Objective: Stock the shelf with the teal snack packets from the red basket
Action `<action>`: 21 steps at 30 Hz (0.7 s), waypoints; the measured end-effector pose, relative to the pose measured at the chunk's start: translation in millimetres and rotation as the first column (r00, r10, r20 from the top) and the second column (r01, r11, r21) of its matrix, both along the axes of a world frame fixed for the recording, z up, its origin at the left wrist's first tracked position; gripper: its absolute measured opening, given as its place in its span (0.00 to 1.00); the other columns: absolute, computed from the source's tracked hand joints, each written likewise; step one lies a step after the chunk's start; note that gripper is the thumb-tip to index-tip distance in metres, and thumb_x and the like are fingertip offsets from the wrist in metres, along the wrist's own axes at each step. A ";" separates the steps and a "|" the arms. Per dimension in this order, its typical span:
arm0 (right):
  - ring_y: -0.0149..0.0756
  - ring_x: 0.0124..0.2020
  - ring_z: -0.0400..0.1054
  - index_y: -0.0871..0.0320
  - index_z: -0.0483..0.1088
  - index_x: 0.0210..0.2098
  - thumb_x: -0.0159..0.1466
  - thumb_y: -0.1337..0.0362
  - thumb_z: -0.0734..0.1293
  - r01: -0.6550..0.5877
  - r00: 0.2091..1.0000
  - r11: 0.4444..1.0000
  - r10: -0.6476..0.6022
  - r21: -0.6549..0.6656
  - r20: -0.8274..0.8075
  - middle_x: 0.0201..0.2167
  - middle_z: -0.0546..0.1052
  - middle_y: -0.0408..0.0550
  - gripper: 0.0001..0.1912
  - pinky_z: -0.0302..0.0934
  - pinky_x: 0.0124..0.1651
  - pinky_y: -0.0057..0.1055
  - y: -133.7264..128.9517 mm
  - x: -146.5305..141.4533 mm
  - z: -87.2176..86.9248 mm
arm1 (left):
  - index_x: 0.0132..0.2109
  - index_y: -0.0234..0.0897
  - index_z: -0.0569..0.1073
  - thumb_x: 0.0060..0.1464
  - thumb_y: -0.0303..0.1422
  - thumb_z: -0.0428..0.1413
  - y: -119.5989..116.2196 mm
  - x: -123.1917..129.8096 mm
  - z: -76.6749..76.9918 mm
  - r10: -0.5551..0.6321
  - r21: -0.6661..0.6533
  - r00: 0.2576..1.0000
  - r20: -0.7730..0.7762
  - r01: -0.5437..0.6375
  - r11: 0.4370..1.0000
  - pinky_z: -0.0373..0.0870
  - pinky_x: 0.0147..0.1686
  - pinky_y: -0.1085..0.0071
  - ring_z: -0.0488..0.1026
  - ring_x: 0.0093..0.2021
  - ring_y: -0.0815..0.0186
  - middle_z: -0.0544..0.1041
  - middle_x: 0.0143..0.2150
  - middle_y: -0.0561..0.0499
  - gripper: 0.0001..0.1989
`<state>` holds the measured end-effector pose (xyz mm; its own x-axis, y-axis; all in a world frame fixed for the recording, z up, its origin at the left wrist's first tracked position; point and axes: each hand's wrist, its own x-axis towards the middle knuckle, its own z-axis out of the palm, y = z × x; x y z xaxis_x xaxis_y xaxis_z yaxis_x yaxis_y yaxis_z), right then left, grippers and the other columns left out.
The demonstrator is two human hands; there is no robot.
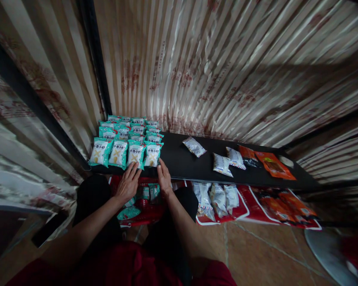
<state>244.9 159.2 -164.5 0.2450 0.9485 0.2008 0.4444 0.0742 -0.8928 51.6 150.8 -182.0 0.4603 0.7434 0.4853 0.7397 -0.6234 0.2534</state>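
Several teal and white snack packets stand in rows at the left end of a black shelf. My left hand lies with fingers stretched against the lower front of the third packet in the front row. Beside the lower right corner of the rightmost front packet is my right hand, its fingers extended upward. Whether the right fingertips touch that packet I cannot tell. Neither hand is wrapped around anything.
Right of the rows lie silver-white packets and orange packets. Below the shelf, red baskets hold teal, silvery and orange packets. Striped curtains and a dark post enclose the shelf.
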 end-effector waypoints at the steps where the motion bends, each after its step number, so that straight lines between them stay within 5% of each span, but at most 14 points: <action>1: 0.39 0.62 0.55 0.57 0.62 0.58 0.64 0.46 0.53 0.010 1.000 1.000 -0.010 0.006 -0.009 0.60 0.64 0.50 0.30 0.46 0.65 0.42 -1.6 -0.2 -0.8 | 0.59 0.31 0.62 0.55 0.21 0.43 -0.7 -0.1 -0.2 -0.008 0.003 1.000 0.014 0.008 1.000 0.57 0.61 0.51 0.40 0.68 0.54 0.51 0.68 0.40 0.24; 6: 0.40 0.60 0.58 0.57 0.64 0.56 0.65 0.49 0.54 0.035 0.999 0.999 -0.034 0.036 -0.042 0.58 0.66 0.51 0.27 0.49 0.63 0.41 -13.6 -3.9 -4.4 | 0.59 0.31 0.61 0.56 0.21 0.42 -12.7 -1.2 -5.3 -0.075 0.013 0.992 0.099 0.074 0.997 0.57 0.61 0.50 0.42 0.68 0.55 0.51 0.67 0.39 0.24; 13: 0.39 0.50 0.65 0.58 0.68 0.48 0.65 0.53 0.53 0.185 0.982 0.979 -0.182 0.089 -0.040 0.47 0.72 0.53 0.22 0.56 0.56 0.39 -32.9 -12.7 -9.2 | 0.55 0.35 0.67 0.54 0.21 0.41 -46.5 -3.2 -29.7 -0.095 -0.074 0.989 0.116 0.104 0.992 0.65 0.57 0.57 0.58 0.63 0.59 0.66 0.59 0.42 0.23; 21: 0.43 0.47 0.67 0.61 0.68 0.50 0.61 0.51 0.59 0.207 0.976 0.978 -0.205 -0.020 0.078 0.46 0.73 0.56 0.25 0.59 0.52 0.40 -5.0 -5.6 -5.3 | 0.55 0.34 0.67 0.55 0.21 0.41 -40.2 4.9 -23.9 -0.061 -0.085 0.984 0.166 0.076 0.993 0.67 0.56 0.58 0.62 0.60 0.59 0.65 0.59 0.41 0.22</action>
